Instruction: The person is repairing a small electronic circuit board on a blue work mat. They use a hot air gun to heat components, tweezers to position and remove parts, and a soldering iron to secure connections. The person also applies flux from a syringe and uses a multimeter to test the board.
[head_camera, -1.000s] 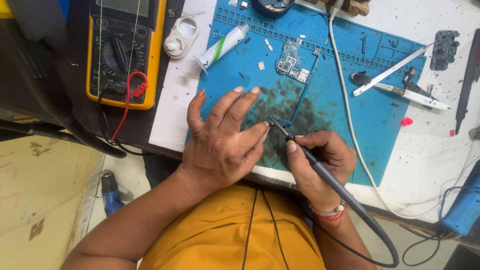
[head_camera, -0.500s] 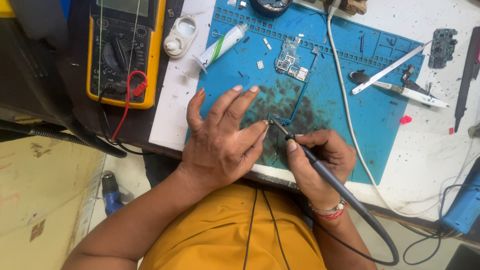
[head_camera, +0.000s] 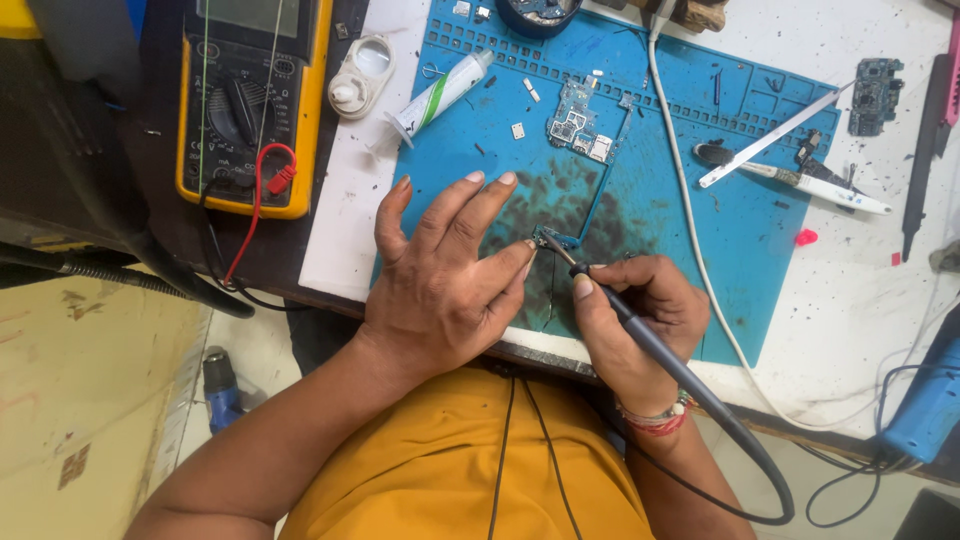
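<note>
- Our right hand is closed around a dark soldering iron, held like a pen, its tip on a small circuit part.
- Our left hand lies open and flat, fingers spread, one fingertip pinning that part to the blue work mat.
- We see a larger circuit board farther up the mat, with a white syringe tube beside it.
- We see a yellow multimeter well off to the left.

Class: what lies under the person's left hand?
The blue mat, darkly stained, lies under the left hand; a small part peeks out at its fingertips. Whatever the palm covers is hidden.
</note>
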